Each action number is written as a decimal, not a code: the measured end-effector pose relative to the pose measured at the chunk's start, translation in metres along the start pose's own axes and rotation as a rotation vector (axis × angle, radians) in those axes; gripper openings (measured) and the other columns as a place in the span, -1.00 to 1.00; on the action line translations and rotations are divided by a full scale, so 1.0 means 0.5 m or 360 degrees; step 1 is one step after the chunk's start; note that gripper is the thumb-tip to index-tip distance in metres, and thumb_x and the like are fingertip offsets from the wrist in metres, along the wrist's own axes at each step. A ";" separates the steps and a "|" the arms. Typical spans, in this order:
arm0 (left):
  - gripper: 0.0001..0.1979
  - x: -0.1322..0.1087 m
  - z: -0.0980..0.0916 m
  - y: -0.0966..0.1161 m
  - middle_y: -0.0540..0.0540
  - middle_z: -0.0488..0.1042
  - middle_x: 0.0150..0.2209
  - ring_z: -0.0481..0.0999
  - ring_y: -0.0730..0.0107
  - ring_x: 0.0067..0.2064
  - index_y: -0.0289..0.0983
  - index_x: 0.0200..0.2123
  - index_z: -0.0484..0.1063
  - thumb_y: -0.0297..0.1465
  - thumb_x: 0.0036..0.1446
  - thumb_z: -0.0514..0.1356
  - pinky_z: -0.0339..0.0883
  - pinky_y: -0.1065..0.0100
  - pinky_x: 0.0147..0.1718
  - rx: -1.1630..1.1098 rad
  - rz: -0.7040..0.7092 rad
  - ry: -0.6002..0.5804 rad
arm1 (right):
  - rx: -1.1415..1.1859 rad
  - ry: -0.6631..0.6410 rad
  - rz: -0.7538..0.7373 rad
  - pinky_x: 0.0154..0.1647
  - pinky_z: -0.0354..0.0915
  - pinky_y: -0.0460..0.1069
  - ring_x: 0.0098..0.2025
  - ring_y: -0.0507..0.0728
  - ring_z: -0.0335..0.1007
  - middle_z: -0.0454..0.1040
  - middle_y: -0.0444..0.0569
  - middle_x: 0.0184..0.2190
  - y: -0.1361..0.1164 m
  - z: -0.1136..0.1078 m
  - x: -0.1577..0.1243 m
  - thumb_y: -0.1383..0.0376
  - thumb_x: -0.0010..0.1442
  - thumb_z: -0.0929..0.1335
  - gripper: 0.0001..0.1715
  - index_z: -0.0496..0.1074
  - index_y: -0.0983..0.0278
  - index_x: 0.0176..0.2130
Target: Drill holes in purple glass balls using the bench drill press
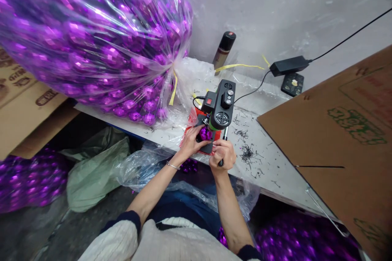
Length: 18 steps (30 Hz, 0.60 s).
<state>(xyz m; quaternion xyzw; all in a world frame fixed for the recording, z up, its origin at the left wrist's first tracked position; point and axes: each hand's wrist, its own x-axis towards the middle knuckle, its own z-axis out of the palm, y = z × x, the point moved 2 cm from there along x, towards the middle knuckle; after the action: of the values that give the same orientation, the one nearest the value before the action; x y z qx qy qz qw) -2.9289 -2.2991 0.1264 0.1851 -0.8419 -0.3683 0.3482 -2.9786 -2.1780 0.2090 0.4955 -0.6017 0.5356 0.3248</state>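
A small black bench drill press [223, 108] stands on a red sheet [187, 133] on the white table. Under its head sits a shiny purple faceted ball [205, 133]. My left hand [192, 142] holds the ball from the side, thumb and fingers around it. My right hand [224, 155] is closed round the black-tipped lever [221, 163] at the press's right side. Whether the drill bit touches the ball is hidden by the press head.
A big clear bag of purple balls [110, 53] fills the left back. A spray can [225, 49], power adapter [289, 65] and phone [292, 84] lie behind. Dark shavings [248, 153] litter the table [266, 171]. A cardboard box [343, 130] stands right; more balls [306, 236] are below.
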 end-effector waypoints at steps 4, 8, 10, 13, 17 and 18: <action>-0.40 -0.001 -0.001 0.001 -0.27 0.52 0.05 0.51 0.08 0.08 -0.29 0.17 0.32 -0.17 0.12 0.33 0.36 0.06 0.06 -0.0016 0.0020 0.0019 | 0.0000 -0.0015 0.0026 -0.35 0.33 -0.01 -0.40 0.04 0.40 0.44 -0.05 -0.42 0.000 0.000 -0.004 0.39 0.32 0.16 -0.74 0.28 0.23 -0.40; -0.40 -0.001 0.001 -0.001 -0.27 0.52 0.06 0.51 0.07 0.09 -0.27 0.18 0.32 -0.18 0.13 0.33 0.36 0.05 0.06 -0.0017 0.0023 0.0024 | -0.0002 -0.0034 0.0026 -0.35 0.32 -0.02 -0.39 0.04 0.41 0.43 -0.06 -0.41 0.001 0.000 -0.006 0.41 0.31 0.15 -0.74 0.27 0.23 -0.40; -0.39 -0.001 0.002 -0.002 -0.27 0.52 0.06 0.51 0.07 0.09 -0.26 0.18 0.32 -0.18 0.12 0.33 0.36 0.04 0.07 -0.0009 0.0016 0.0025 | 0.0020 -0.0025 0.0021 -0.35 0.32 -0.02 -0.39 0.04 0.41 0.43 -0.06 -0.42 0.003 0.000 -0.007 0.40 0.31 0.15 -0.74 0.27 0.23 -0.40; -0.40 0.000 0.003 -0.002 -0.28 0.52 0.06 0.52 0.07 0.08 -0.27 0.17 0.32 -0.18 0.12 0.33 0.36 0.04 0.06 -0.0012 0.0016 0.0026 | 0.0058 0.0003 0.0020 -0.36 0.31 -0.02 -0.40 0.04 0.39 0.41 -0.08 -0.43 0.004 0.001 -0.009 0.40 0.32 0.15 -0.74 0.27 0.23 -0.40; -0.41 0.001 0.002 -0.002 -0.27 0.52 0.06 0.52 0.07 0.08 -0.27 0.17 0.33 -0.19 0.12 0.33 0.37 0.04 0.06 -0.0009 -0.0010 0.0019 | 0.0074 0.0018 0.0045 -0.34 0.31 -0.01 -0.40 0.04 0.39 0.39 -0.09 -0.45 0.003 0.003 -0.009 0.40 0.33 0.15 -0.74 0.27 0.22 -0.39; -0.41 0.001 0.002 -0.001 -0.27 0.52 0.06 0.52 0.07 0.08 -0.26 0.17 0.33 -0.19 0.12 0.33 0.37 0.03 0.06 -0.0009 -0.0016 0.0016 | 0.0078 0.0020 0.0047 -0.34 0.31 -0.01 -0.40 0.05 0.38 0.38 -0.10 -0.45 0.003 0.004 -0.009 0.39 0.33 0.15 -0.74 0.26 0.22 -0.38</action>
<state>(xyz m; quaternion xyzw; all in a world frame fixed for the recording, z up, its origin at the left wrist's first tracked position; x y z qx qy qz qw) -2.9299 -2.2993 0.1256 0.1902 -0.8381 -0.3716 0.3511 -2.9783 -2.1789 0.2040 0.4910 -0.5936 0.5580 0.3086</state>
